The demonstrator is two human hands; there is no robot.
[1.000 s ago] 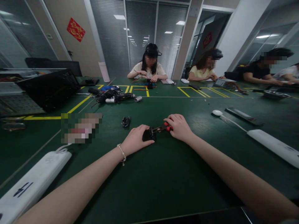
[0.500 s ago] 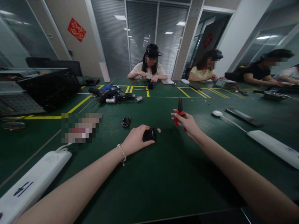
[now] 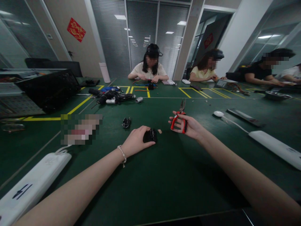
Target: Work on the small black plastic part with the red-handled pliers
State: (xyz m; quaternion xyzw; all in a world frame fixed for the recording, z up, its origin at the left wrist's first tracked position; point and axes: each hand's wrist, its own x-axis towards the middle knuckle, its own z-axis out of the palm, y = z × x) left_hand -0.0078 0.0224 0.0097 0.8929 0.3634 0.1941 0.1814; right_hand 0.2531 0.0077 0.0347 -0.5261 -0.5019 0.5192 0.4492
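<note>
My left hand (image 3: 136, 139) is closed around a small black plastic part (image 3: 150, 136) on the green table, thumb at its near side and fingers at its far side. A small tan scrap (image 3: 159, 131) lies just right of that part. Held above the table in my right hand (image 3: 188, 125) are red-handled pliers (image 3: 174, 121), their jaws pointing away from me and slightly apart. The handles are spread across my palm. Beyond my left hand lies another small dark part (image 3: 126, 122), too small to name.
White power strips lie at left (image 3: 35, 185) and right (image 3: 275, 147), the right one with a white plug (image 3: 218, 114). Tools and cables (image 3: 115, 95) are heaped beyond. A black computer case (image 3: 49, 91) stands far left. Several people sit across the green table (image 3: 150, 188).
The pliers have turned in my right hand, and their handles and jaws have spread apart. My left hand keeps its hold on the black part.
</note>
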